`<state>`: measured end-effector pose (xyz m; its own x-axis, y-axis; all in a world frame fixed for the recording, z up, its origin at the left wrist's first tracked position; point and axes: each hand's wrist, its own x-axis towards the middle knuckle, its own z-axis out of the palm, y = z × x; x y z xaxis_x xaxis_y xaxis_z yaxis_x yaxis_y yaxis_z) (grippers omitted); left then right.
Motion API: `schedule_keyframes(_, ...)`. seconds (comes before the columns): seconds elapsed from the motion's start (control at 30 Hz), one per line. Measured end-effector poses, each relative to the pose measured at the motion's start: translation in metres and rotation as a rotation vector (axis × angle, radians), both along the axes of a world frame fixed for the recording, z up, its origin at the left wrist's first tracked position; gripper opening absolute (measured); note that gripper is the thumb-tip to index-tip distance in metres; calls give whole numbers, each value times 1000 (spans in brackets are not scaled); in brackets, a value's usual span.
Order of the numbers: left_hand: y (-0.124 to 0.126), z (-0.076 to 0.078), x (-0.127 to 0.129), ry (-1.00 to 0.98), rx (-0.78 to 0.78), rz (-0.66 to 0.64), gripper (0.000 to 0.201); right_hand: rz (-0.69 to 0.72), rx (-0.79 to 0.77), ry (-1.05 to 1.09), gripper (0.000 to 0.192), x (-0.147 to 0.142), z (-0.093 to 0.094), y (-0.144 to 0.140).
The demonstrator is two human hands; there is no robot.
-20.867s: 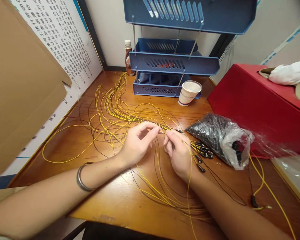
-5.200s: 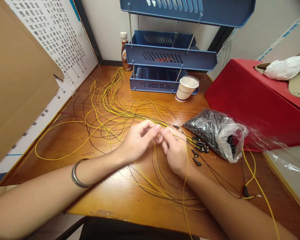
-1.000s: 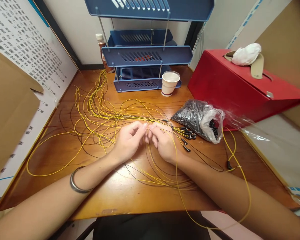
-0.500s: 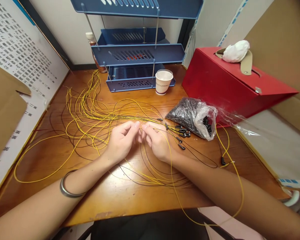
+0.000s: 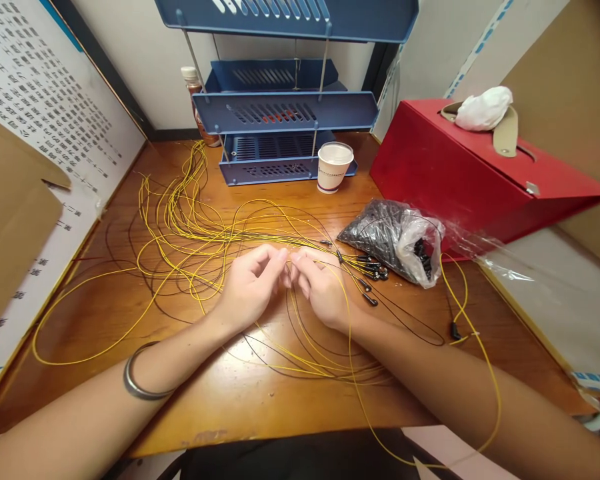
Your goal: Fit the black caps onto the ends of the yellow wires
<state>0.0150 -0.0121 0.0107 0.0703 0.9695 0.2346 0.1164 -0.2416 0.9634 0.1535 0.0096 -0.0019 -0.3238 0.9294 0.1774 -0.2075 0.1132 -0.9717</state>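
My left hand (image 5: pixel 250 283) and my right hand (image 5: pixel 323 287) meet fingertip to fingertip over the middle of the wooden desk (image 5: pixel 240 393), both pinching a thin yellow wire (image 5: pixel 350 360) that loops back over my right wrist. A tangle of yellow and black wires (image 5: pixel 195 227) spreads left and behind my hands. Several wire ends with small black caps (image 5: pixel 373 270) lie just right of my right hand. A plastic bag of black caps (image 5: pixel 395 240) sits beyond them. A metal bangle (image 5: pixel 135 373) is on my left wrist.
A blue stacked letter tray (image 5: pixel 285 113) stands at the back with a paper cup (image 5: pixel 334 167) and a brown bottle (image 5: pixel 195 100) beside it. A red box (image 5: pixel 470 173) with a white wad on top fills the right. Cardboard (image 5: pixel 10 227) and a printed sheet (image 5: pixel 45 107) line the left.
Over the last second my head view shifted slightly; both hands stay together at the desk's middle, still pinching the yellow wire. The wires and bag lie as before.
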Motion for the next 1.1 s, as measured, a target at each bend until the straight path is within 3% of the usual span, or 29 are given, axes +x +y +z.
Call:
schedule_keyframes(0.23,-2,1,1,12,-12,16,39,-11,-4,-22,37,2,2,-1)
schedule_keyframes(0.47,-1,-2,-1,-12,-49,111,40,-46,-18,-29,35,2,8,-2)
schedule_keyframes(0.77,-2,2,1,-20,-8,3,38,-52,-1,-64,38,2,1,-3)
schedule_keyframes(1.1,-2,3,2,-33,-16,11,38,-38,-39,-37,39,1,6,-4)
